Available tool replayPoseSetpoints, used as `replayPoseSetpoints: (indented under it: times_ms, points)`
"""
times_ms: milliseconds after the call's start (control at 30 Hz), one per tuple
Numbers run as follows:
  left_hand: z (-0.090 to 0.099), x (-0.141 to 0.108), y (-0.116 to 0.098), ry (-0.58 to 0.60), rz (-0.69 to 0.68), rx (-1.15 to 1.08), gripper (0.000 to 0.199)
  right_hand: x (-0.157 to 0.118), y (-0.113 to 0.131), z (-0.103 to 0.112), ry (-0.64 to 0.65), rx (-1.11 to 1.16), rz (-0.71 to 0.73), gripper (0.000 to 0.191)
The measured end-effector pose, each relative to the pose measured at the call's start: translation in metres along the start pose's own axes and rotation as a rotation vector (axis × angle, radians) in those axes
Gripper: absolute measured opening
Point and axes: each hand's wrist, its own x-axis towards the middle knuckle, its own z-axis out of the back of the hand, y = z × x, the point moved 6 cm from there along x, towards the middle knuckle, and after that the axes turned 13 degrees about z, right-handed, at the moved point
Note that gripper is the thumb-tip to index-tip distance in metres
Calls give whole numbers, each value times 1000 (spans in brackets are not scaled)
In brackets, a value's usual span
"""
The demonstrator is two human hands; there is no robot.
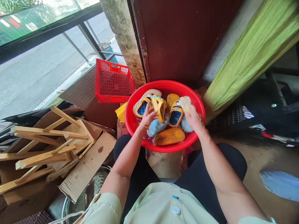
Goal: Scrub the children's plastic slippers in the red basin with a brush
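A red basin (164, 148) stands between my knees, holding wet sandals and some water. My left hand (149, 117) is over its left part with the fingers spread, right beside a tilted yellow sandal (159, 109). In my right hand (194, 116) is a pale brush or sponge (185, 103), at the basin's right side. Between the hands lies a yellow sandal with a dark blue insole (175, 116). An orange-yellow sandal (169, 137) rests sole up near the front rim. Light blue footwear (155, 126) is partly hidden under the others.
A red plastic crate (114, 99) stands behind the basin on the left. Wooden stools (53, 132) and a cardboard piece (90, 165) lie at the left. A green curtain (252, 56) hangs at the right, beside a dark red door (182, 37).
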Motion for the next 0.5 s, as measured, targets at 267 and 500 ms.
replayPoseSetpoints:
  times_ms: [267, 500]
  points:
    - [-8, -10, 21, 78, -93, 778, 98, -4, 9, -24, 157, -119, 32, 68]
    - [3, -6, 54, 13, 20, 1049, 102, 2, -3, -25, 219, -68, -64, 67]
